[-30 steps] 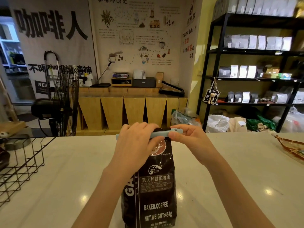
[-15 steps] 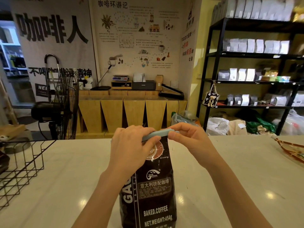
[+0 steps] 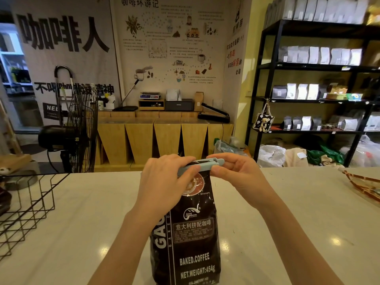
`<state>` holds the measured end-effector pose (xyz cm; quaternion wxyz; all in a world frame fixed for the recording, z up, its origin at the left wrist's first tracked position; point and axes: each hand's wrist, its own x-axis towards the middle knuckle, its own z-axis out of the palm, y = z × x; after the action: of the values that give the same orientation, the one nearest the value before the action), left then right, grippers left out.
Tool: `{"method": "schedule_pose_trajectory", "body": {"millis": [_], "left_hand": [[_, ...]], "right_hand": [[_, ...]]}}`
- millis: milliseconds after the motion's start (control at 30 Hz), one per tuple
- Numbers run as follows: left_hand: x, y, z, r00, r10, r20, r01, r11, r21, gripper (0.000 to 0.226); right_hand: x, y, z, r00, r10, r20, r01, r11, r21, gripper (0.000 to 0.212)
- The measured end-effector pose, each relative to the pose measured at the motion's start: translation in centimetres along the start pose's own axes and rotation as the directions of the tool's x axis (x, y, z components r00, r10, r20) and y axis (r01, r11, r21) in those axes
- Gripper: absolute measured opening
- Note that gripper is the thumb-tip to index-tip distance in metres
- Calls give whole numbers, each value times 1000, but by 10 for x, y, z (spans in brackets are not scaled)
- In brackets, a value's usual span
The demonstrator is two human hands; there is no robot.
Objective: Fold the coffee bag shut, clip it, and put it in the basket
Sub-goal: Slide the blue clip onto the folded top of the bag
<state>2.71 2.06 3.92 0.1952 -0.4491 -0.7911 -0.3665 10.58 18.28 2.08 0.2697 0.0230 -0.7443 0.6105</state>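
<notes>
A black coffee bag (image 3: 192, 239) with white lettering stands upright on the pale counter (image 3: 82, 233), its top folded over. A light blue clip (image 3: 197, 164) lies across the folded top, tilted up toward the right. My left hand (image 3: 164, 182) wraps the bag's upper left and presses on the clip's left part. My right hand (image 3: 236, 173) pinches the clip's right end between thumb and fingers. The clip's left end is hidden under my left hand. A black wire basket (image 3: 26, 204) sits at the counter's left edge.
A patterned tray or basket (image 3: 362, 184) shows at the counter's right edge. Beyond the counter stand a black floor fan (image 3: 76, 130), wooden bins, and black shelving (image 3: 314, 99) with coffee bags.
The clip has tilted, its right end rising, and its open jaws now show at the right. My right hand moved slightly outward along the clip. The bag stays in place.
</notes>
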Motion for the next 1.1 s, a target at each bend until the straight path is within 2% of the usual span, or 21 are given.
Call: {"method": "schedule_pose_trajectory", "body": {"millis": [300, 733, 1100], "left_hand": [[-1, -1, -1, 1000, 18, 22, -20, 994, 106, 35], [0, -6, 1, 999, 41, 29, -44, 994, 102, 33], [1, -11, 4, 999, 34, -18, -32, 993, 111, 33]], "right_hand": [[-1, 3, -1, 998, 59, 31, -57, 996, -63, 25], [0, 3, 3, 1000, 23, 8, -23, 1000, -21, 25], [0, 7, 12, 995, -17, -94, 14, 999, -32, 16]]}}
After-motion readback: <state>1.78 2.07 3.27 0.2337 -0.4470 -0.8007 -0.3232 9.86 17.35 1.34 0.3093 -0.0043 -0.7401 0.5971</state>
